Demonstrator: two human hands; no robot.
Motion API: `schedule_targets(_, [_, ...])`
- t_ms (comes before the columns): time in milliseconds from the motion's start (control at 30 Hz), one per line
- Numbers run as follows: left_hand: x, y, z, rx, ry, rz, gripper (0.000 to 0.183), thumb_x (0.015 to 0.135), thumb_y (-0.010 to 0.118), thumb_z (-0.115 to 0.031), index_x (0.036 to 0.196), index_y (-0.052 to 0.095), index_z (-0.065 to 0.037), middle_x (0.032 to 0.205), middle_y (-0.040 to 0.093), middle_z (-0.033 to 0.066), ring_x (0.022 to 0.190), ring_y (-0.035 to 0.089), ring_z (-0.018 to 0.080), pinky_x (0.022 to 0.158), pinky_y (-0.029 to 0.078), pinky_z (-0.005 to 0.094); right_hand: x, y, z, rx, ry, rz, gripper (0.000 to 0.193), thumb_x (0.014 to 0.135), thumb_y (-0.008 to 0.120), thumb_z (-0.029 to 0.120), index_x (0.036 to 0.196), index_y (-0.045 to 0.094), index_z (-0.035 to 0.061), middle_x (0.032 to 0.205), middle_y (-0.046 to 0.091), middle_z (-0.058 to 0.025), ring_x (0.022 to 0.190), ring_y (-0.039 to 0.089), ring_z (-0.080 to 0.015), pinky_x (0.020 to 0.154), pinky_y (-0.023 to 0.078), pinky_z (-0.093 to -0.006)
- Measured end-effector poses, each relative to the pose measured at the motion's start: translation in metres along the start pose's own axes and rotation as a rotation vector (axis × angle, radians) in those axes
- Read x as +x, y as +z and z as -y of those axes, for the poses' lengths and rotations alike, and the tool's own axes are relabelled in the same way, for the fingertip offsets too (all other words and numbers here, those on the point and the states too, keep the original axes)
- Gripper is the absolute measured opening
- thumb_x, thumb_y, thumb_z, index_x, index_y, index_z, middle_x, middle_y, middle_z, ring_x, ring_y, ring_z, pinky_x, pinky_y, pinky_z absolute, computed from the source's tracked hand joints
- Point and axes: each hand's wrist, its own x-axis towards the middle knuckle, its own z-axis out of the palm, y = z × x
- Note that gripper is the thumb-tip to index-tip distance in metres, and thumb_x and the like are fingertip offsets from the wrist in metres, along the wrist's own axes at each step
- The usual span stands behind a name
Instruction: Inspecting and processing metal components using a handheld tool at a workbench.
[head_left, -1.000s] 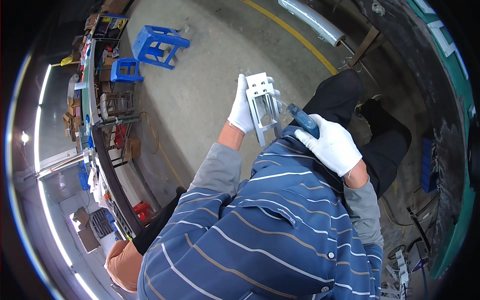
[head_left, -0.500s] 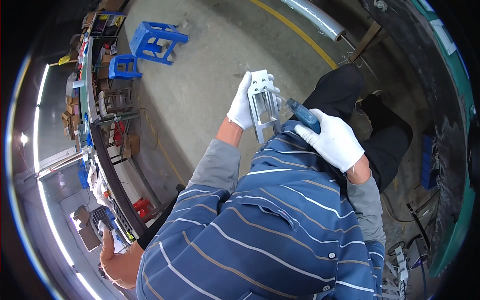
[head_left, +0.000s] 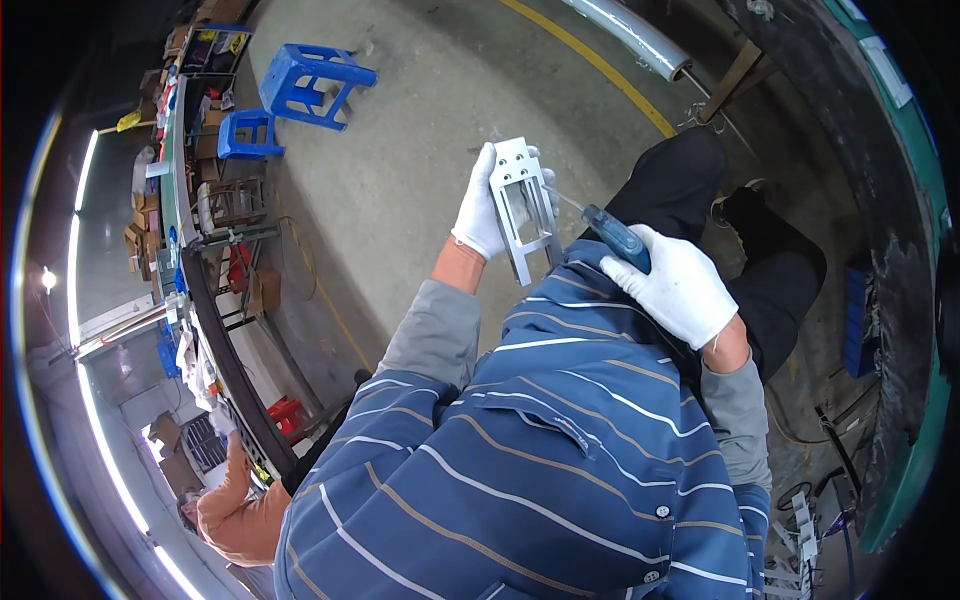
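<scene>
In my white-gloved left hand is a silvery metal bracket, held upright with its face turned to me. It has several holes in its solid upper end and a long open frame below. My right hand, gloved too, is closed round the blue handle of a screwdriver. The screwdriver's thin shaft points up and left toward the bracket, its tip a little to the right of the frame, by the left hand's fingertips. Whether the tip touches anything cannot be made out.
Two blue plastic stools stand at the far left. A cluttered workbench runs along the left, with another person in orange there. At far right is a dark table edge with green trim. A wrapped roll lies at the top.
The screwdriver has drawn back right and slightly down, its tip leaving the bracket's holed end. The bracket has shifted slightly left. The person in orange has moved an arm.
</scene>
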Motion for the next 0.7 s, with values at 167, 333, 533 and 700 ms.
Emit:
schedule_targets(167, [0.002,-0.002,-0.001,-0.026,-0.01,-0.015,0.073,0.098,0.049,-0.072,0.135,0.062,-0.009,0.112,0.07,0.0175,0.096,0.071,0.0314,0.085,0.056,0.0454,-0.006,0.01,-0.009,-0.034,-0.006,0.059,0.048,0.103,0.061,0.046,0.119,0.07,0.0016,0.098,0.078,-0.0152,0.082,0.076,-0.0305,0.08,0.058,-0.0358])
schedule_targets(333, [0.002,0.004,-0.004,0.007,-0.004,-0.048,0.07,0.098,0.054,-0.068,0.134,0.063,-0.009,0.112,0.071,0.0175,0.095,0.071,0.0306,0.085,0.056,0.0442,-0.014,0.015,-0.014,-0.044,0.003,0.115,0.046,0.102,0.064,0.043,0.12,0.069,0.0013,0.097,0.077,-0.0153,0.08,0.074,-0.0321,0.079,0.056,-0.0367])
schedule_targets(533, [0.004,-0.007,0.003,0.333,0.067,0.019,0.066,0.099,0.058,-0.058,0.14,0.06,-0.007,0.116,0.07,0.0202,0.099,0.071,0.033,0.089,0.056,0.0441,-0.019,0.011,-0.01,-0.028,0.052,0.155,0.045,0.101,0.066,0.042,0.121,0.069,0.0017,0.095,0.077,-0.0146,0.079,0.073,-0.0331,0.079,0.055,-0.0367])
schedule_targets(700, [0.007,-0.009,0.007,0.342,0.11,0.165,0.067,0.096,0.063,-0.049,0.145,0.056,-0.004,0.119,0.071,0.0216,0.101,0.072,0.0339,0.091,0.056,0.0434,-0.015,0.012,-0.013,-0.016,0.069,0.194,0.045,0.101,0.066,0.043,0.12,0.07,0.0021,0.094,0.077,-0.0147,0.08,0.074,-0.0333,0.079,0.055,-0.0363])
